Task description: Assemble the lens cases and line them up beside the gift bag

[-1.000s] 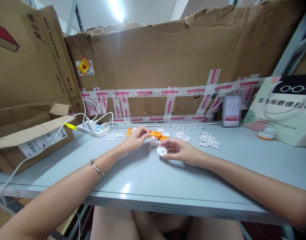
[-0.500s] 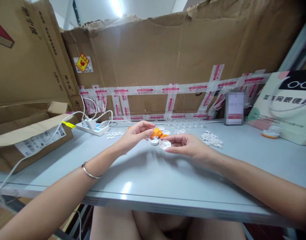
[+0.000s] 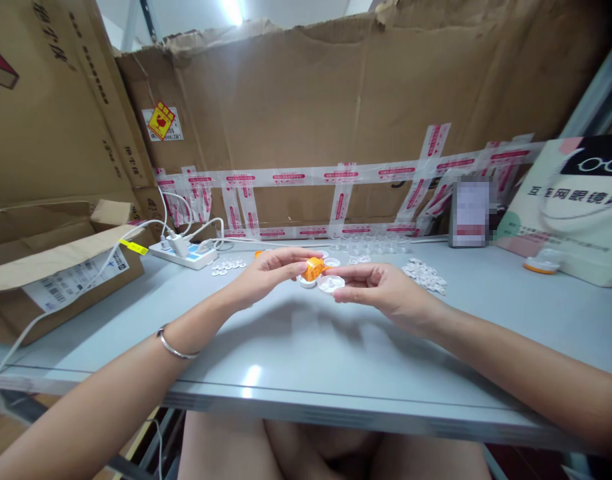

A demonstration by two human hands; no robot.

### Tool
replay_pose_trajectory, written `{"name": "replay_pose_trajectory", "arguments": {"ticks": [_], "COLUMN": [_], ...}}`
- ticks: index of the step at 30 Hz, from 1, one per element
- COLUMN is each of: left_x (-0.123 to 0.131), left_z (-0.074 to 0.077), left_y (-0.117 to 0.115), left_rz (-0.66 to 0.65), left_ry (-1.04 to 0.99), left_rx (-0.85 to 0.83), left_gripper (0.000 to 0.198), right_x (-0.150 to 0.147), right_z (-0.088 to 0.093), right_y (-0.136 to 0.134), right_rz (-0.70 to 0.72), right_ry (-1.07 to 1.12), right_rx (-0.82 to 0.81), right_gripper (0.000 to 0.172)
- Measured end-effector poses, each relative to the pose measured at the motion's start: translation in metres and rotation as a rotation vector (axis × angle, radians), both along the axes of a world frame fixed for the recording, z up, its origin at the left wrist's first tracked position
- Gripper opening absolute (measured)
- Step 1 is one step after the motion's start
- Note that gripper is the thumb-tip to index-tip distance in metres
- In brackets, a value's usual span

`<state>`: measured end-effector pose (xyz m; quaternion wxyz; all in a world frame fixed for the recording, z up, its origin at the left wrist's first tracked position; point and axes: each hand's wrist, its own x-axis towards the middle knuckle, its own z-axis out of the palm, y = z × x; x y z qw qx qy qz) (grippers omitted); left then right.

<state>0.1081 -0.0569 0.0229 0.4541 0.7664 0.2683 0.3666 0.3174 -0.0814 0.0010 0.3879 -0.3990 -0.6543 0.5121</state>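
Between the thumb and fingers of my left hand (image 3: 279, 267) is a round orange plastic part (image 3: 313, 269), its face with openings turned toward me. My right hand (image 3: 379, 288) pinches a round white plastic part (image 3: 331, 285) with a raised centre, held low over the table. Just past the right fingertips, a thin orange tip shows against the orange part; what it belongs to I cannot make out. Behind and below the held parts lie more round white pieces (image 3: 307, 283), partly hidden by my fingers.
Small white rings (image 3: 229, 267) lie at the left and a heap of white pieces (image 3: 425, 276) at the right. Clear cups (image 3: 371, 244) line the back. A power strip (image 3: 183, 255), an open carton (image 3: 76, 267), a phone (image 3: 469, 213) and a paper bag (image 3: 569, 213) stand around.
The orange part in my left hand has turned, so its face with openings now shows. The white part in my right hand has tilted and shifted slightly. The view has moved a little.
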Motion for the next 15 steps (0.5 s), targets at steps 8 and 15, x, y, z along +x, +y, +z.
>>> {"name": "replay_pose_trajectory", "arguments": {"ticks": [8, 15], "left_x": [0.0032, 0.0061], "left_z": [-0.0051, -0.0062], "left_y": [0.0019, 0.0004], "left_rz": [-0.062, -0.081], "left_ry": [-0.032, 0.000], "left_rx": [-0.033, -0.015], "left_gripper": [0.026, 0.024], "right_x": [-0.0002, -0.0011], "right_z": [0.0029, -0.0010], "right_y": [-0.0031, -0.0023], "right_rz": [-0.067, -0.096], "right_ry": [-0.083, -0.134], "right_rx": [0.005, 0.037], "right_gripper": [0.040, 0.043]}}
